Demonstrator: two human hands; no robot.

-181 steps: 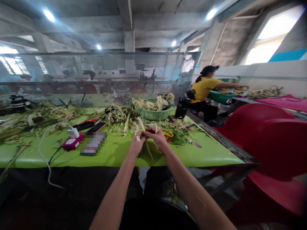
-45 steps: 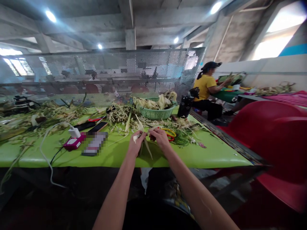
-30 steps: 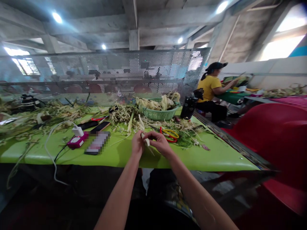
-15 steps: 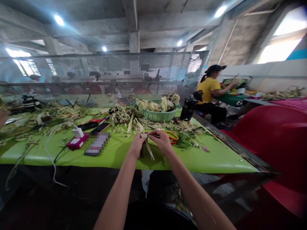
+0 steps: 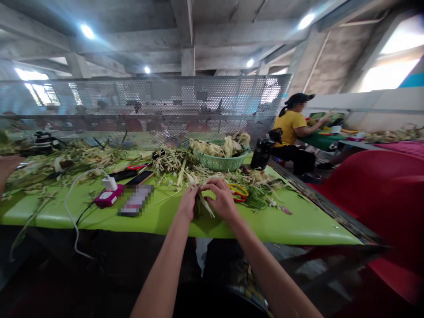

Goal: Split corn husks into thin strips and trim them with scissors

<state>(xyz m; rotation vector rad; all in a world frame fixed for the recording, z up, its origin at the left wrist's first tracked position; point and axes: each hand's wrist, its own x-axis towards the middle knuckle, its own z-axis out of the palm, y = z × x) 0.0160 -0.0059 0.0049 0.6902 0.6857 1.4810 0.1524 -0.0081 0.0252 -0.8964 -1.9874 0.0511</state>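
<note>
My left hand is closed, holding pale, husk-like plant strips just above the near part of the green table. Close beside it, my right hand bends its thumb and fingers round the same pale strips near their upper part. The split lower ends hang down between the two hands. Fingers cover the place where the strips meet. Right behind my right hand lie yellow and red loop handles, next to green plant scraps.
A green basket of husks stands behind my hands, beside a black container. Phones and a magenta power socket with a white cable lie left. A co-worker in yellow sits right, near a red chair. Another person's hand shows far left.
My right fingers have lifted and rounded over the strips. The flat pale piece that showed at my left thumb is no longer visible. The whole view has shifted slightly.
</note>
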